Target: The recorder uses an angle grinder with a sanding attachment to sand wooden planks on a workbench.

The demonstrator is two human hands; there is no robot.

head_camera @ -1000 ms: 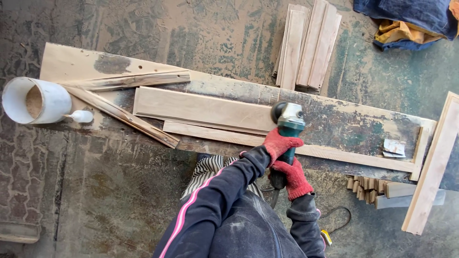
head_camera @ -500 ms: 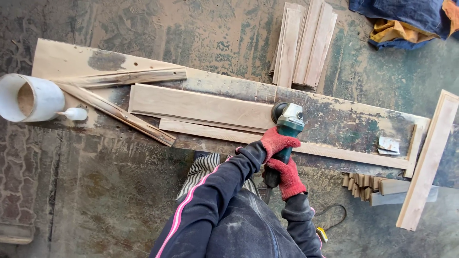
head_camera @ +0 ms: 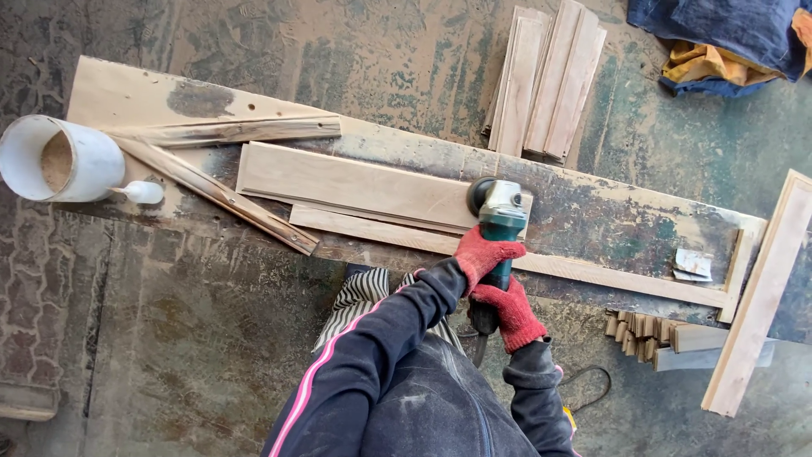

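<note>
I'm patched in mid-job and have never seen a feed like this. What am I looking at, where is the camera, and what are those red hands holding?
There is no machine arm here: a person works with two hands in red gloves. The one picture comes from a camera on the person's head, looking straight down, so the dark sleeves and lap fill the bottom.

The left hand grips the green body of an angle grinder; the right hand holds its rear handle. The grinder's head sits at the right end of a pale wooden board.

That board lies on a long, worn workbench, with a thinner strip in front of it. At the left end are two rough sticks and a white bucket on its side. A stack of boards lies on the floor beyond, and another plank leans at the right.
</note>
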